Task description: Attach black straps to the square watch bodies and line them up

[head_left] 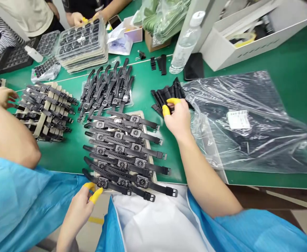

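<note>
A tray [153, 168] in front of me carries rows of black smartwatches [120, 148] lying face down, their straps spread sideways. My left hand [81, 204], with yellow finger cots on thumb and forefinger, is at the tray's near left corner, beside the end watch. Its two covered fingers are apart, and no held thing shows between them. My right hand [179, 117], also in yellow finger cots, reaches over a pile of black watch straps [167, 92] right of the tray. Its thumb and forefinger are apart at the pile's near edge; the other fingers are partly hidden.
A clear plastic bag of dark contents [248, 140] lies right. Behind the straps stand a water bottle [186, 42] and a white box [237, 49]. More watches [108, 87] lie beyond my tray. A co-worker's arm [11, 126] reaches in from the left, near another watch stack [47, 112].
</note>
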